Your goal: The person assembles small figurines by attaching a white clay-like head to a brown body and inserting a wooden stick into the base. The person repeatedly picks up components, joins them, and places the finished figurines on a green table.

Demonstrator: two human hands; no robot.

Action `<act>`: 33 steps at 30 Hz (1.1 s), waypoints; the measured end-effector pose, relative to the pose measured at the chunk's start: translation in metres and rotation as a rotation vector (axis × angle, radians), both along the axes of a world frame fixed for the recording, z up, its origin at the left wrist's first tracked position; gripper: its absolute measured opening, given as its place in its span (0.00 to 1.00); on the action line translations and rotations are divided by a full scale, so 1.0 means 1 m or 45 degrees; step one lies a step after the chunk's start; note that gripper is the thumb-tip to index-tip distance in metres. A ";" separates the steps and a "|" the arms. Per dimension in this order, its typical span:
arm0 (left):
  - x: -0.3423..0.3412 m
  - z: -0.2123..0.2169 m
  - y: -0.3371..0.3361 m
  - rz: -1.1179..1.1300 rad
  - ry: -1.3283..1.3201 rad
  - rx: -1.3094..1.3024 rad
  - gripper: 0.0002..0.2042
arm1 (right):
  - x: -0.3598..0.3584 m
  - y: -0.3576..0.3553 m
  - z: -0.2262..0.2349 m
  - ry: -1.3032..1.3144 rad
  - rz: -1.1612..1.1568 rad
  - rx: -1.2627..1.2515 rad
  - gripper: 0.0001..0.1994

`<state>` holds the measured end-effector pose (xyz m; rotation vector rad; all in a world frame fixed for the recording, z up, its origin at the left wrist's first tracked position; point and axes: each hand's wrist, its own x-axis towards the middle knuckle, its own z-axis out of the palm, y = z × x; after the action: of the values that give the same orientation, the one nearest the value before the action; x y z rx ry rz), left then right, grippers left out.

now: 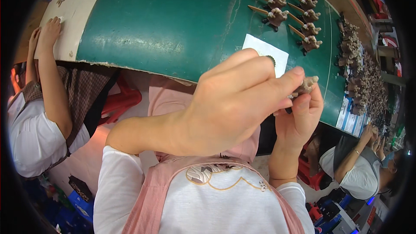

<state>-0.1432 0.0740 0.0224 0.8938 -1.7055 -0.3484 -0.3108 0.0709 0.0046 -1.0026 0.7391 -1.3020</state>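
Observation:
My left hand (pixel 234 95) reaches across from the left, thumb and fingers pressed together. What they hold, if anything, is mostly hidden by the hand itself. My right hand (pixel 301 119) pinches a small tan and dark brown figurine (pixel 307 85) between thumb and fingers, close to the left fingertips. Behind the left knuckles lies a white sheet of paper (pixel 258 43) on the green tabletop (pixel 173 21). A dark, ridged round thing (pixel 271 59) shows partly beside those knuckles, over the paper.
Two rows of similar figurines on wooden sticks (pixel 276 16) lie at the far right. Many more figurines (pixel 364 73) crowd the right edge. Co-workers sit left (pixel 47 104) and right (pixel 355 169). A red stool (pixel 123 99) stands below the table.

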 end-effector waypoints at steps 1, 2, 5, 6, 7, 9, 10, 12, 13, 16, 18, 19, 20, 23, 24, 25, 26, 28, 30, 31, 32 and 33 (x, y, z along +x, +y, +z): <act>0.000 -0.001 0.001 0.029 -0.005 -0.024 0.22 | 0.000 0.000 0.000 0.006 -0.010 -0.004 0.16; 0.001 -0.001 0.001 0.057 -0.006 -0.046 0.22 | 0.001 0.000 0.001 0.013 -0.028 0.019 0.16; 0.003 -0.001 0.001 0.096 0.018 -0.073 0.23 | 0.003 -0.001 0.005 0.019 -0.039 0.066 0.16; 0.003 -0.003 0.000 0.078 0.045 -0.059 0.22 | 0.004 -0.001 0.005 0.013 -0.013 0.064 0.16; 0.004 -0.004 0.000 0.065 0.062 -0.048 0.22 | 0.004 -0.001 0.004 0.007 0.013 0.062 0.16; 0.004 -0.005 0.000 0.044 0.084 -0.029 0.22 | 0.006 -0.001 0.005 0.005 0.033 0.071 0.16; 0.005 -0.005 0.000 0.038 0.084 -0.020 0.22 | 0.007 -0.002 0.005 0.002 0.042 0.075 0.16; 0.007 -0.004 0.000 0.030 0.077 0.001 0.22 | 0.008 -0.002 0.004 -0.005 0.054 0.061 0.16; 0.007 -0.005 0.000 0.028 0.071 0.012 0.22 | 0.009 -0.002 0.004 -0.009 0.060 0.054 0.16; 0.007 -0.006 0.001 0.022 0.078 0.029 0.22 | 0.012 -0.002 0.005 0.019 0.045 0.060 0.15; 0.007 -0.007 0.001 0.007 0.083 0.048 0.22 | 0.012 -0.003 0.004 0.020 0.065 0.064 0.15; 0.008 -0.007 0.001 -0.004 0.087 0.059 0.22 | 0.012 -0.003 0.004 0.021 0.073 0.066 0.15; 0.009 -0.007 0.000 -0.054 0.089 0.112 0.22 | 0.012 -0.003 0.004 0.033 0.083 0.085 0.14; 0.015 -0.007 -0.004 -0.209 0.105 0.240 0.21 | 0.005 -0.005 0.004 0.042 0.137 0.165 0.14; 0.018 -0.010 -0.009 -0.267 0.116 0.263 0.21 | 0.003 -0.006 0.002 0.025 0.171 0.205 0.14; 0.020 -0.012 -0.011 -0.325 0.127 0.286 0.21 | 0.001 -0.007 0.001 0.008 0.203 0.246 0.14; 0.021 -0.011 -0.010 -0.339 0.108 0.314 0.21 | 0.000 -0.006 0.000 -0.010 0.200 0.238 0.14; 0.022 -0.011 -0.008 -0.373 0.072 0.376 0.21 | -0.003 -0.004 -0.001 -0.045 0.186 0.227 0.14; 0.019 -0.013 -0.007 -0.320 0.081 0.331 0.24 | 0.001 -0.003 -0.003 -0.031 0.094 0.133 0.14; 0.017 -0.013 -0.008 -0.294 0.086 0.307 0.26 | 0.002 -0.003 -0.004 -0.025 0.049 0.083 0.14; 0.017 -0.009 -0.009 -0.199 0.048 0.239 0.28 | -0.001 -0.002 0.001 -0.072 0.113 0.080 0.14; 0.018 -0.005 -0.010 -0.110 0.014 0.174 0.31 | -0.002 0.000 0.001 0.080 0.057 -0.013 0.15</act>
<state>-0.1255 0.0643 0.0173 0.9173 -1.7290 -0.5323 -0.3129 0.0711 0.0054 -1.0665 0.7544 -1.2417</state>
